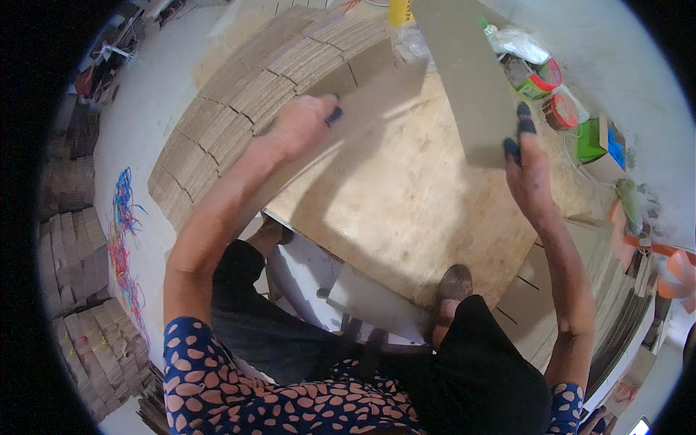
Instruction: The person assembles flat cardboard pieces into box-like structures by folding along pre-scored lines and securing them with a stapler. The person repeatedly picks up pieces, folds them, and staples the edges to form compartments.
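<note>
My left hand point(304, 125) is shut on the near end of a brown cardboard piece point(383, 89), which is blurred. Beside that hand stands a long row of tightly packed cardboard pieces point(261, 81) with slits running across their edges. On the right, my right hand point(528, 168) grips the edge of a long flat cardboard sheet point(467, 87), tilted over the far side of a plywood board point(380, 179). Dark coverings sit on some fingertips of both hands. Parts of the board lie hidden behind the two pieces.
Beyond the board's right side are a red-lidded jar point(561, 111), a red-rimmed tub point(541, 79) and a green box point(592, 141). Slit cardboard sheets point(522, 296) are stacked at my right. Tangled coloured strings point(124, 234) and cardboard bundles point(100, 348) lie left. My shoe point(455, 283) rests on the board's near edge.
</note>
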Available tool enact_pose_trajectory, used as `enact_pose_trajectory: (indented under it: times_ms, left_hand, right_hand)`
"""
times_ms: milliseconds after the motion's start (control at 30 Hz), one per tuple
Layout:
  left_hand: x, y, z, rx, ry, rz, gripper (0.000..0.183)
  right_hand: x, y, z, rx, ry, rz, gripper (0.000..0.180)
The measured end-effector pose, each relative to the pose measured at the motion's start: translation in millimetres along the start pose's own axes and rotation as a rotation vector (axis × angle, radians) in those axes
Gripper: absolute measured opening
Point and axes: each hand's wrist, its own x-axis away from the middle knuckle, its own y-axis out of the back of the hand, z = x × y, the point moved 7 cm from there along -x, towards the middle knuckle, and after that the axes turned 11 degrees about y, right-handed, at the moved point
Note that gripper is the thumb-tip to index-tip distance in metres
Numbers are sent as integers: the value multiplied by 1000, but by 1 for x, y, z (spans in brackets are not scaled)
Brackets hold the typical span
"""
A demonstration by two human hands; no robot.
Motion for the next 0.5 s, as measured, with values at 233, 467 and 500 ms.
enact_pose_trajectory:
  times_ms: [233, 467, 500]
  left_hand:
    - [-10, -46, -44, -85, -49, 182, 14]
    - [-4, -62, -71, -87, -68, 132, 16]
    - [-2, -61, -73, -75, -42, 117, 16]
  right_hand:
    - [-46, -47, -5, 231, 318, 78, 69]
    - [-29, -24, 29, 183, 287, 72, 69]
    - [-25, -17, 33, 196, 249, 54, 69]
